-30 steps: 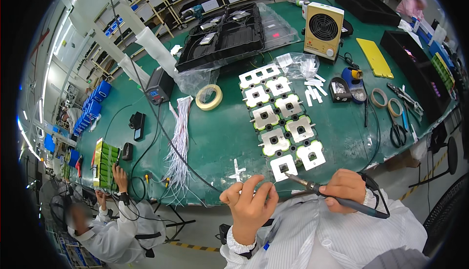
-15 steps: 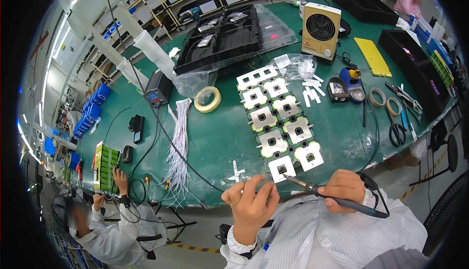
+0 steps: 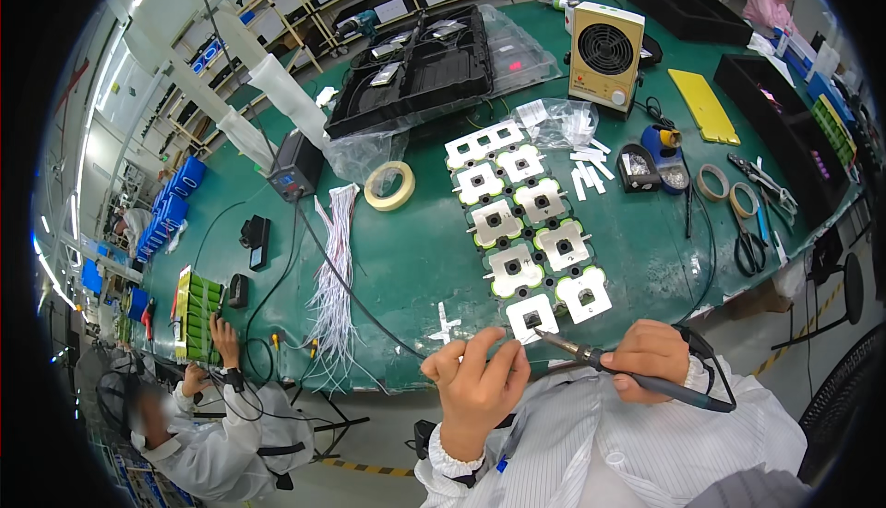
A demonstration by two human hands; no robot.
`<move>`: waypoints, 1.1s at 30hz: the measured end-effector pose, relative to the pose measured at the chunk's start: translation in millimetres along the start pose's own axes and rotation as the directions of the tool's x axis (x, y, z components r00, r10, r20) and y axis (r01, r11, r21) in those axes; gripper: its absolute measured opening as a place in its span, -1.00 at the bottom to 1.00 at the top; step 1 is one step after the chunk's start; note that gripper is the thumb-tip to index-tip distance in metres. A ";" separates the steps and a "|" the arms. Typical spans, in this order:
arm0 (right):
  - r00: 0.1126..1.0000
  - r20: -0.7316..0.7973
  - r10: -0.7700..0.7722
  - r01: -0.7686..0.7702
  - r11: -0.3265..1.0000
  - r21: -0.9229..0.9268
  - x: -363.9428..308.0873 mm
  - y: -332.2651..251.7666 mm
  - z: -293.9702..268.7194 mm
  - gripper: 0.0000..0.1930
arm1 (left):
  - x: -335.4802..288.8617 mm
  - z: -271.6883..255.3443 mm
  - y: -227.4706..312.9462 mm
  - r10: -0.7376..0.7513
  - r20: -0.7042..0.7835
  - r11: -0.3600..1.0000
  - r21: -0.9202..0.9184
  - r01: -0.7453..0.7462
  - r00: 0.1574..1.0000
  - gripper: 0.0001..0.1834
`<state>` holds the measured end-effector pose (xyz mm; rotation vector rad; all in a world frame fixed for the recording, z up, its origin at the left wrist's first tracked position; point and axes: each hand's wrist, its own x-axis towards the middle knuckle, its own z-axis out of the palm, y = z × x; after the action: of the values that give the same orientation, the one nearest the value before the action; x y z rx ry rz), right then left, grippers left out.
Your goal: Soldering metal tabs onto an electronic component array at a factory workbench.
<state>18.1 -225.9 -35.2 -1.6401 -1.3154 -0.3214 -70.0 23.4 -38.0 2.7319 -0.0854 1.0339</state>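
Iron (image 3: pixel 609 366) gripped in my right hand (image 3: pixel 652 358), tip at nearest plate (image 3: pixel 533 315), left hand (image 3: pixel 475 385) curled, maybe pinching wire, tape roll (image 3: pixel 389 185) and fan (image 3: pixel 605 54) beyond.

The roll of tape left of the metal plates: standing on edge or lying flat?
Lying flat. The roll of tape rests on its side on the green table, its round hole facing up, beside the bundle of white wires.

White striped sleeves, elastic cuffs
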 end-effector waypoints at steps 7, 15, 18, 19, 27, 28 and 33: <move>0.997 -0.079 -0.022 0.021 1.000 -0.014 -2.8 3.7 1.7 -0.77 | -1.3 -3.8 -3.8 -0.009 -0.015 1.000 -0.020 0.009 1.000 -0.82; 0.999 -0.031 -0.006 0.007 1.000 0.012 -2.8 2.6 -0.4 -0.77 | -3.1 -1.2 -1.3 -0.022 0.001 0.998 -0.064 0.022 1.000 -0.81; 1.000 -0.016 0.000 0.000 1.000 0.009 -1.9 2.3 -0.3 -0.76 | -2.1 0.2 -1.0 -0.017 0.004 0.998 -0.061 0.017 1.000 -0.82; 1.000 -0.012 0.005 -0.005 1.000 0.007 -1.8 2.1 0.1 -0.76 | -1.9 0.7 -0.9 -0.015 0.002 0.998 -0.068 0.015 1.000 -0.82; 1.000 -0.005 -0.018 0.018 1.000 0.002 -1.1 2.2 0.7 -0.76 | -1.8 3.0 -1.0 -0.012 0.004 0.996 -0.083 0.012 1.000 -0.80; 1.000 -0.010 -0.012 0.012 1.000 0.009 -1.0 2.1 0.4 -0.76 | -1.7 3.4 -0.9 -0.010 0.007 0.997 -0.082 0.011 1.000 -0.80; 1.000 -0.007 -0.010 0.010 1.000 -0.002 -0.9 0.9 0.9 -0.76 | -1.4 3.0 0.1 -0.006 0.012 0.996 -0.089 0.007 1.000 -0.81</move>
<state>18.1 -225.7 -36.8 -1.6337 -1.3190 -0.3342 -69.0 22.6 -41.1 2.6568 -0.1207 0.9882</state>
